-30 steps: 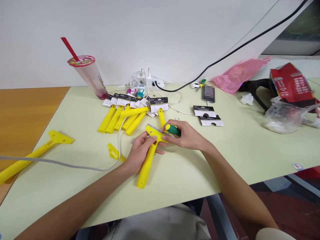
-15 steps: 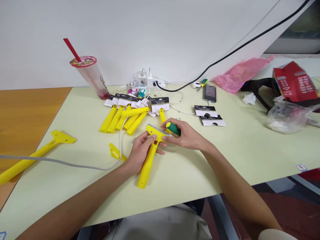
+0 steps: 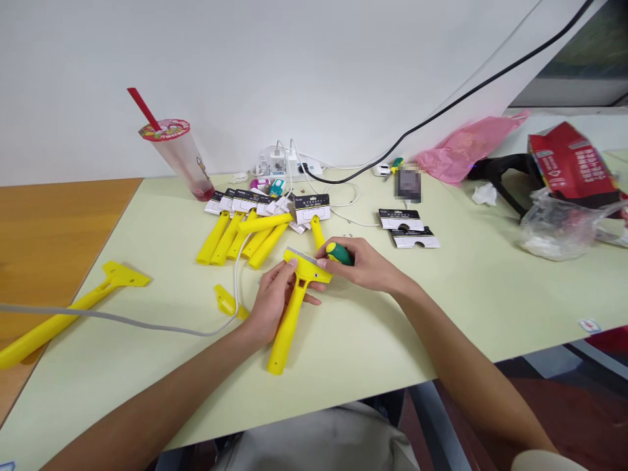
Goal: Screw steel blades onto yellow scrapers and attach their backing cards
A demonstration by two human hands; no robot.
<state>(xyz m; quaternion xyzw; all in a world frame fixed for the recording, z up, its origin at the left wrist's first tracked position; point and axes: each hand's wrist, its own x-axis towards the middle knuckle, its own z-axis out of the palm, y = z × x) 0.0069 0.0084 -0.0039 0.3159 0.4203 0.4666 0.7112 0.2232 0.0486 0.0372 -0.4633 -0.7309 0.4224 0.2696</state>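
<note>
My left hand [image 3: 273, 296] grips a yellow scraper [image 3: 288, 320] just below its wide head, thumb on the head's left part. A thin metal blade [image 3: 301, 256] lies along the top edge of that head. My right hand [image 3: 362, 263] is closed around a screwdriver with a green handle and yellow end [image 3: 340, 253]; its shaft is hidden. Fingertips of the same hand touch the blade's right end. Behind the hands lie several yellow handles [image 3: 230, 239] with black-and-white cards [image 3: 313, 208]. A small yellow scraper part [image 3: 226, 301] rests left of my left hand.
Another yellow scraper [image 3: 98, 292] lies far left, a grey-white cable [image 3: 147, 322] crossing over it. A tall cup [image 3: 179, 160] with a red straw leans near the wall. A power strip [image 3: 282, 160], loose cards [image 3: 402, 220], a pink bag [image 3: 466, 150] and a red package [image 3: 569, 160] line the back.
The scraper head has turned in my hands, so its face and slot now show more. My left thumb has shifted left along the head. The camera view has moved slightly.
</note>
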